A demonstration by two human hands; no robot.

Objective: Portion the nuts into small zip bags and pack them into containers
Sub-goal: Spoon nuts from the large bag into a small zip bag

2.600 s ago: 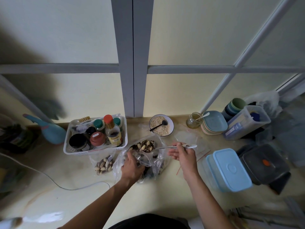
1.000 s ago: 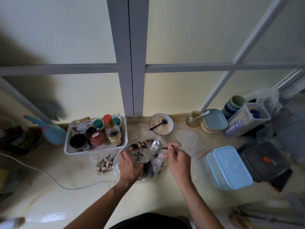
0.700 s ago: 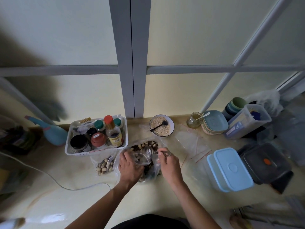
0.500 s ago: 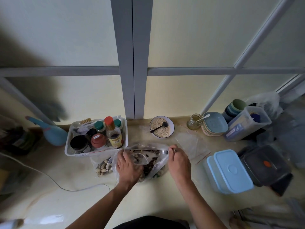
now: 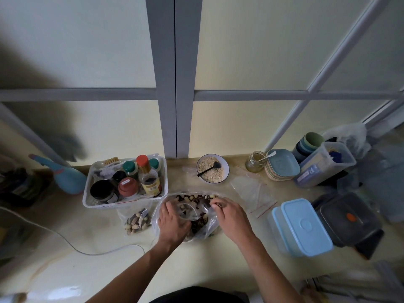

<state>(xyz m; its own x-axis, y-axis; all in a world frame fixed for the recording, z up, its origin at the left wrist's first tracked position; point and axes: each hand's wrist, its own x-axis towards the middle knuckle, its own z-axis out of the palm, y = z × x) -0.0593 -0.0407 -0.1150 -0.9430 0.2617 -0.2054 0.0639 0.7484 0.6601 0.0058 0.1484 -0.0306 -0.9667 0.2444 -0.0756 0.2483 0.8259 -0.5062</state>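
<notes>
Two hands mid-frame: left hand [image 5: 172,221] grip pinches the small bag [image 5: 189,212] mouth wide so right hand [image 5: 229,215], fingers closed on the spoon [image 5: 206,204], can scoop nuts [image 5: 192,197].

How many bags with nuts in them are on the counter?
2. A small filled zip bag lies in front of the white basket. The big nut bag is between the left hand and right hand. More may hide under the hands.
</notes>
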